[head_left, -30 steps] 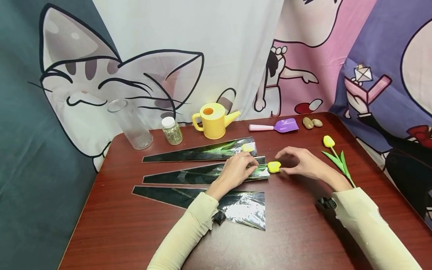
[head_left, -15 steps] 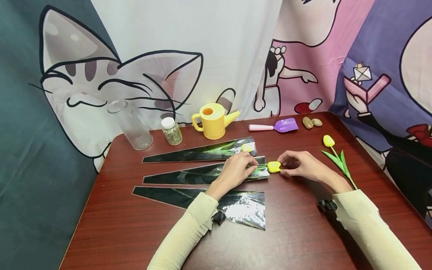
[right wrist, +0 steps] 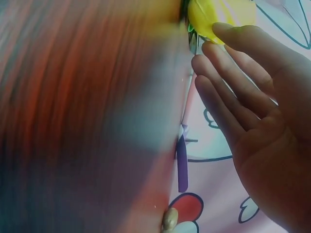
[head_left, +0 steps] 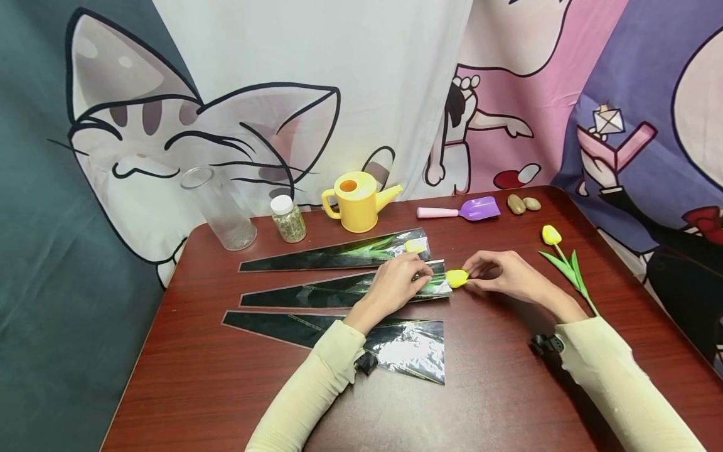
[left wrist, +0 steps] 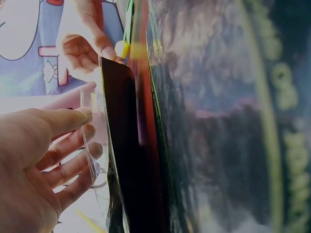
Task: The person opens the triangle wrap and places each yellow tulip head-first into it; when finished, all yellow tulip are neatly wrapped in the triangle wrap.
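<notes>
On the dark red table (head_left: 497, 389) lie three tapered cellophane sleeves. My left hand (head_left: 418, 276) rests on the middle sleeve (head_left: 316, 294) and holds its wide mouth; in the left wrist view its fingers (left wrist: 73, 145) lie against the clear film edge (left wrist: 90, 150). A yellow tulip bud (head_left: 456, 277) sticks out of that mouth, its green leaves inside the film. My right hand (head_left: 471, 276) pinches the bud from the right; its fingertips (right wrist: 218, 43) touch the bud (right wrist: 218, 14) in the right wrist view.
The far sleeve (head_left: 339, 254) holds a tulip; the near sleeve (head_left: 361, 342) has none. A loose yellow tulip (head_left: 562, 263) lies at right. Along the back stand a glass cylinder (head_left: 217, 207), small jar (head_left: 289, 219), yellow watering can (head_left: 356, 202), purple shovel (head_left: 463, 211) and two stones (head_left: 522, 204).
My right hand has drawn its spread fingers in around the bud and nudged it slightly left toward the sleeve mouth. The left hand has stayed put.
</notes>
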Tool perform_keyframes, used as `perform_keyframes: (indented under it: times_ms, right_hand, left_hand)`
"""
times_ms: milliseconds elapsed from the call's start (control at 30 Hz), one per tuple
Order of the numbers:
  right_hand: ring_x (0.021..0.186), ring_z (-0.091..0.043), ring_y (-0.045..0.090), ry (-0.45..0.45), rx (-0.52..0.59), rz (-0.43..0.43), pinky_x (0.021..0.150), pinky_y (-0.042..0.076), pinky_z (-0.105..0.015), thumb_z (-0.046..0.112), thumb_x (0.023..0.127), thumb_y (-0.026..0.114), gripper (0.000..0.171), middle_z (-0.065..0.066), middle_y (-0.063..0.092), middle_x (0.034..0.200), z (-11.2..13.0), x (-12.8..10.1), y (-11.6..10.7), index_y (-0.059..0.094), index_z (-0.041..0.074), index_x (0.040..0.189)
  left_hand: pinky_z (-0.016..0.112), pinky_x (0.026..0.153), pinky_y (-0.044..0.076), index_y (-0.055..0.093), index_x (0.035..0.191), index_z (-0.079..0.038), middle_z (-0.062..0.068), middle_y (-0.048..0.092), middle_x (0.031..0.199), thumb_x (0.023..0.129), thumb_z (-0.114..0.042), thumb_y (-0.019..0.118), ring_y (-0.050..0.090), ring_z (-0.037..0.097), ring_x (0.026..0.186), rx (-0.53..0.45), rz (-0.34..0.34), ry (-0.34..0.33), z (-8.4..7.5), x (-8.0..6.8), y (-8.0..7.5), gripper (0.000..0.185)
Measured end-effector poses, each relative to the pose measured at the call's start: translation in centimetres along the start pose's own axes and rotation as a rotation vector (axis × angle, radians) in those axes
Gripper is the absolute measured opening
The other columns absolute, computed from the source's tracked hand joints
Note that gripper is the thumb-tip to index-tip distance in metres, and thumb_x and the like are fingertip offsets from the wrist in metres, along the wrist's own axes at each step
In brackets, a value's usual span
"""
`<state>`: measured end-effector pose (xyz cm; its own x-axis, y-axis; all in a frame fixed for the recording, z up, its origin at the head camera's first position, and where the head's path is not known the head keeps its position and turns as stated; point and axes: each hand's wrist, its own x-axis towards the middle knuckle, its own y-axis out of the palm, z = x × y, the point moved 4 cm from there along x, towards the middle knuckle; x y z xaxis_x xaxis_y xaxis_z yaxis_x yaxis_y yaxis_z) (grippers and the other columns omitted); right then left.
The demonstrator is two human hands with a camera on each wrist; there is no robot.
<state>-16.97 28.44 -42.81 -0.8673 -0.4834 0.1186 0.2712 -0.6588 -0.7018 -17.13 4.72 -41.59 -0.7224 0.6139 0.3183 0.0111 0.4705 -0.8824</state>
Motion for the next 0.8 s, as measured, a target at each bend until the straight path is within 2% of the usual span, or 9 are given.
perform_keyframes:
  times_ms: [267, 500, 700, 800]
  right_hand:
    - [0.078, -0.012, 0.065, 0.004, 0.037, -0.032, 0.069, 0.055, -0.032, 0.012, 0.082, 0.081, 0.021, 0.007, 0.069, 0.087, 0.7, 0.8, 0.7, 0.072, 0.017, 0.1]
    - [0.077, -0.013, 0.064, 0.043, 0.07, -0.042, 0.066, 0.052, -0.027, 0.017, 0.084, 0.079, 0.016, 0.007, 0.069, 0.085, 0.7, 1.7, 1.6, 0.074, 0.02, 0.099]
    - [0.077, -0.018, 0.063, 0.038, 0.135, -0.061, 0.065, 0.051, -0.026, 0.005, 0.085, 0.076, 0.016, 0.0, 0.07, 0.087, 0.5, 2.1, 2.1, 0.074, 0.012, 0.1]
    - [0.077, -0.021, 0.063, 0.039, 0.146, -0.055, 0.065, 0.051, -0.027, 0.0, 0.085, 0.074, 0.016, -0.005, 0.07, 0.088, 1.5, 2.1, 2.1, 0.074, 0.004, 0.1]
  left_hand:
    - [0.021, 0.064, 0.045, 0.076, 0.097, -0.023, -0.012, 0.059, 0.088, 0.092, -0.029, 0.071, 0.054, 0.003, 0.077, 0.003, -0.03, 0.02, -0.4, 0.3, -0.4, 0.01]
    - [0.021, 0.063, 0.043, 0.077, 0.099, -0.022, -0.012, 0.06, 0.09, 0.092, -0.028, 0.07, 0.052, 0.002, 0.075, -0.007, -0.054, 0.022, -0.5, 0.5, -0.6, 0.011]
    - [0.02, 0.062, 0.043, 0.077, 0.099, -0.022, -0.012, 0.06, 0.09, 0.092, -0.029, 0.07, 0.052, 0.002, 0.075, -0.002, -0.059, 0.019, -0.5, 0.6, -0.5, 0.012]
    - [0.02, 0.063, 0.044, 0.077, 0.099, -0.022, -0.012, 0.06, 0.091, 0.092, -0.029, 0.07, 0.053, 0.002, 0.077, -0.002, -0.06, 0.02, -0.5, 0.6, -0.6, 0.011]
